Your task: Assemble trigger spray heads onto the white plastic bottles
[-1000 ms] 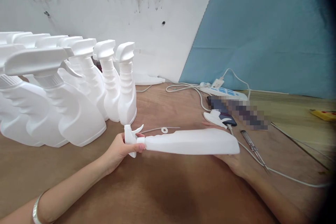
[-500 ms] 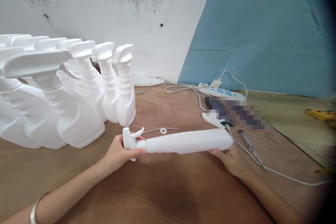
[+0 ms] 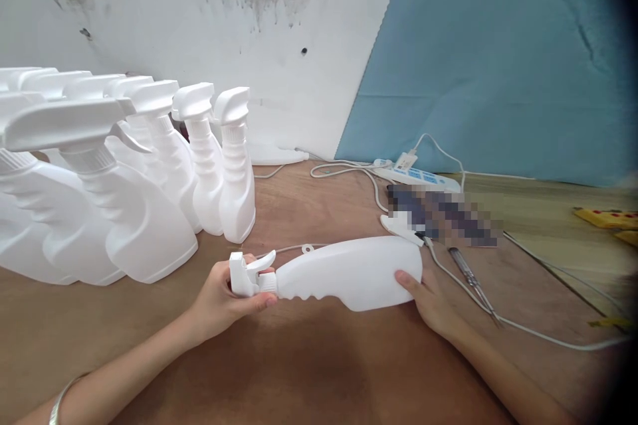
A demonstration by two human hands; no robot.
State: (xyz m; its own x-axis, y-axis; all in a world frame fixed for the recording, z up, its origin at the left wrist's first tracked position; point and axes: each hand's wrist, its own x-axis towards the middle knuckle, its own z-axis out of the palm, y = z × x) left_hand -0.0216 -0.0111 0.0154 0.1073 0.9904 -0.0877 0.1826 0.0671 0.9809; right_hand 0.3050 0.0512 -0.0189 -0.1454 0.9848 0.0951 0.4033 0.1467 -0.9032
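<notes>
Lying sideways, the white spray bottle [image 3: 343, 272] hides the right hand's [image 3: 431, 299] palm at its base, while the left hand's [image 3: 222, 295] fingers [image 3: 259, 304] clamp its trigger head [image 3: 245, 273].

You see one spray bottle [image 3: 343, 272] lying across your two hands | upright spray bottles [image 3: 234, 166] in the rows at left: at least seven you can count, the rest run out of view | one power strip [image 3: 419, 177] | one screwdriver [image 3: 471, 282] | one loose trigger head [image 3: 399, 226] | one small ring [image 3: 308, 249]
</notes>
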